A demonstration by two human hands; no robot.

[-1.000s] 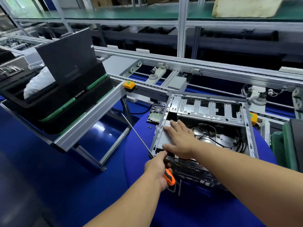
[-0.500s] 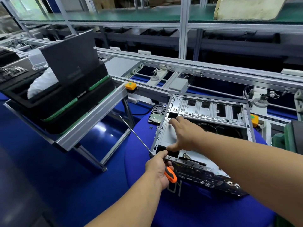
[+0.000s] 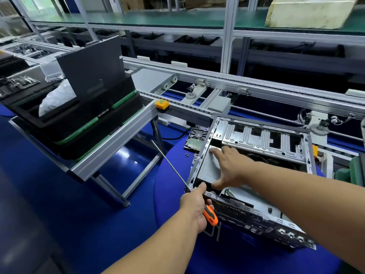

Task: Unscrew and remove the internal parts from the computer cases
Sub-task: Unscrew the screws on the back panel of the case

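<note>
An open metal computer case [image 3: 262, 139] lies on a blue round table. In its near-left corner sits a grey box-shaped unit [image 3: 207, 169]. My right hand [image 3: 229, 167] spans that unit, fingers spread over its far end and thumb hooked on its near edge. My left hand [image 3: 197, 208] grips a screwdriver by its orange and black handle [image 3: 211, 215] at the case's near-left corner. The long thin shaft [image 3: 169, 165] points up and left, away from the case. Black cables show inside the case behind my right wrist.
A bare hard drive [image 3: 195, 139] and loose screws [image 3: 186, 154] lie on the blue table [image 3: 171, 194] left of the case. A black tray stack [image 3: 79, 123] sits on an aluminium stand at left. A conveyor rail [image 3: 237, 84] runs behind. An orange button box [image 3: 162, 104] sits on the stand's corner.
My right hand has shifted from lying flat on the grey unit to spanning it, thumb down at its near edge. The case now sits slightly turned. My left hand keeps the screwdriver.
</note>
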